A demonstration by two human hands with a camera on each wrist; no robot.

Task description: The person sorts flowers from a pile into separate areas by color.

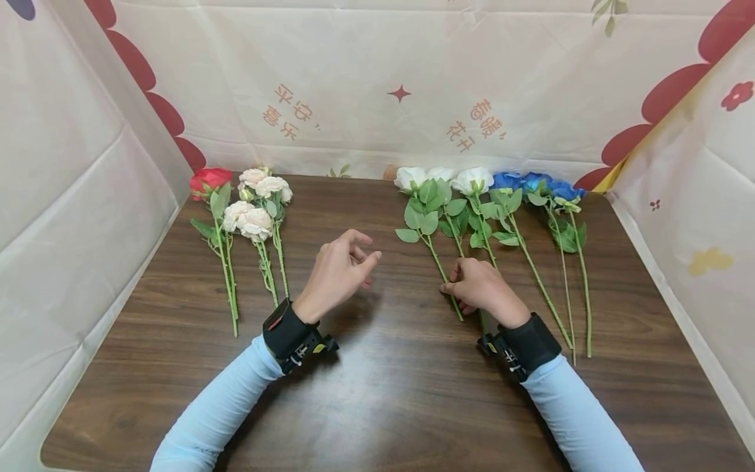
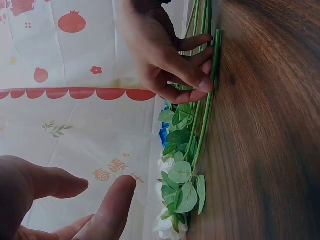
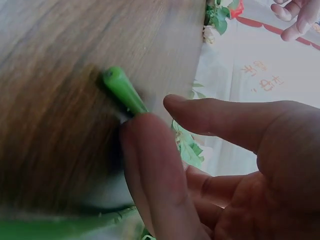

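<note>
My right hand [image 1: 479,286] is at the lower stem of the leftmost white rose [image 1: 438,265]. In the right wrist view, its index finger [image 3: 155,165] overlaps the green stem [image 3: 125,90], while the thumb [image 3: 215,117] stands apart from it. Two more white roses [image 1: 474,181] lie beside that one, their lower stems partly behind the hand. My left hand [image 1: 337,272] hovers above the middle of the table with loosely bent fingers and holds nothing. In the left wrist view, its thumb and fingers [image 2: 112,207] are spread apart.
Blue roses [image 1: 566,191] lie right of the white ones, stems toward me. At the left are a red rose [image 1: 210,180] and pale pink flowers [image 1: 255,223]. The brown wooden table [image 1: 377,406] is bounded by a printed cloth [image 1: 366,65] at back and sides.
</note>
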